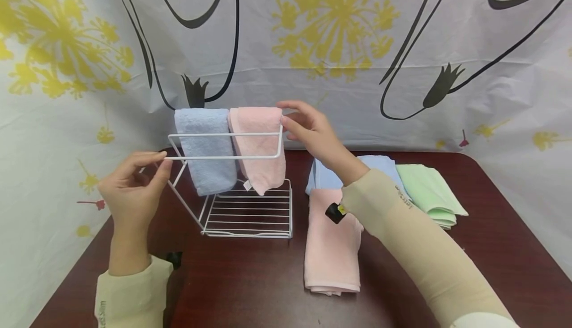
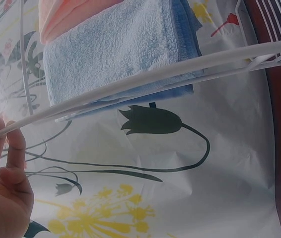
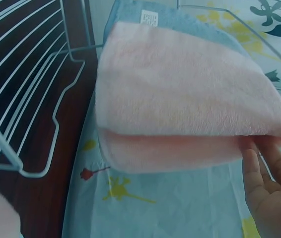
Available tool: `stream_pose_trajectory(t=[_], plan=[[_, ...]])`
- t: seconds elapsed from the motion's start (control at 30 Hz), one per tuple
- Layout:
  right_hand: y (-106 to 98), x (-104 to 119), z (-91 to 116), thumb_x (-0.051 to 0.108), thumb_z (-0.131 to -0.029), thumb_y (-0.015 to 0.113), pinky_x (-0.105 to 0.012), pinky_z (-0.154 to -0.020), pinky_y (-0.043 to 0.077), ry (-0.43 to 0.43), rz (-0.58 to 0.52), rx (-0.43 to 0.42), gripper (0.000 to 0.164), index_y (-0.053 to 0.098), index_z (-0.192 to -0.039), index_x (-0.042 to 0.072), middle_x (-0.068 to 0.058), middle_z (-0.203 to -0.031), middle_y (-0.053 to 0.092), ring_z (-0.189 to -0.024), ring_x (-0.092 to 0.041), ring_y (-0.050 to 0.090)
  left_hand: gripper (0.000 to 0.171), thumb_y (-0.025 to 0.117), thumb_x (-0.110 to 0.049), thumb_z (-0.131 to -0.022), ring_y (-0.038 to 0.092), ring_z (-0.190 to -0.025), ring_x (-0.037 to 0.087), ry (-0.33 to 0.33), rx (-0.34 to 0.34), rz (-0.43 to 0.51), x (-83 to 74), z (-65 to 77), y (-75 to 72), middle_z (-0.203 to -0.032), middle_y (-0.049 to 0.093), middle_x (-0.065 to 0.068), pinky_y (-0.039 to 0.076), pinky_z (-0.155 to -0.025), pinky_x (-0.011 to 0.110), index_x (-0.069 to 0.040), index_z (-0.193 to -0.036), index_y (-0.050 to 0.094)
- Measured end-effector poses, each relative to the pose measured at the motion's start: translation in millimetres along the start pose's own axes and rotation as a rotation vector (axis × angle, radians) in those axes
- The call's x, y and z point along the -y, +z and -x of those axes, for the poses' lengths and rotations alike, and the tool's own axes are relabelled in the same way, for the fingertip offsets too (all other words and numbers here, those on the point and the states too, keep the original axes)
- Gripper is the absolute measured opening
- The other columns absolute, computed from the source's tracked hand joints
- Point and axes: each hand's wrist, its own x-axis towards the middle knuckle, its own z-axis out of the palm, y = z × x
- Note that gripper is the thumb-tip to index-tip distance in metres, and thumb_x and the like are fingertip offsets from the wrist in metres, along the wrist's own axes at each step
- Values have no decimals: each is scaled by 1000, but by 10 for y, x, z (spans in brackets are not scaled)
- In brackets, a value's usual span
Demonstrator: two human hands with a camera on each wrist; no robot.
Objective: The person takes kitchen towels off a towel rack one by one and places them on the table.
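A white wire rack [image 1: 232, 158] stands on the table, with a slatted base and an upper frame. Over its rear top bar hang a light blue towel [image 1: 207, 169] and, to the right of it, a pink towel [image 1: 263, 169]. My left hand [image 1: 134, 181] pinches the near left corner of the upper frame between thumb and fingers. At the right end, my right hand [image 1: 315, 134] pinches the pink towel's upper edge beside the frame's corner. In the right wrist view the pink towel [image 3: 180, 84] hangs in two layers, fingers [image 3: 252, 171] at its edge.
Right of the rack, a folded pink towel [image 1: 332, 258] lies on the dark red-brown table [image 1: 250, 283]. Behind it are a folded blue towel [image 1: 380, 163], partly hidden by my right arm, and a folded green towel [image 1: 429, 189]. A patterned white cloth [image 1: 254, 70] backs the table.
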Motion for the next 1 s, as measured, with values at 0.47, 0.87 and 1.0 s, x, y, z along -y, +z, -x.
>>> stream_pose_trajectory(t=[0.47,0.87,1.0], plan=[[52,148,-124,19,-98,61,-47,-103,48,152,-78,74,37,62,-135,16,2,-145,54,-111,-18,60,16,76,8,-77,56,-69,3,-1,-11,6,4,7,6,-87,73,-14,33,-52,13,13,-92,74],[174,232,-235,1,-89,70,-25,-87,50,147,-88,-36,39,66,-127,5,-7,-128,68,-104,-8,62,16,76,8,-76,58,-69,3,3,-21,27,8,8,8,-87,74,-11,33,-51,13,13,-91,74],[207,271,-247,0,-86,73,-25,-90,49,113,-15,-88,38,69,-123,5,-9,-123,71,-103,-13,60,17,76,8,-76,57,-69,3,1,-24,28,15,8,12,-86,74,-11,32,-51,13,14,-91,73]])
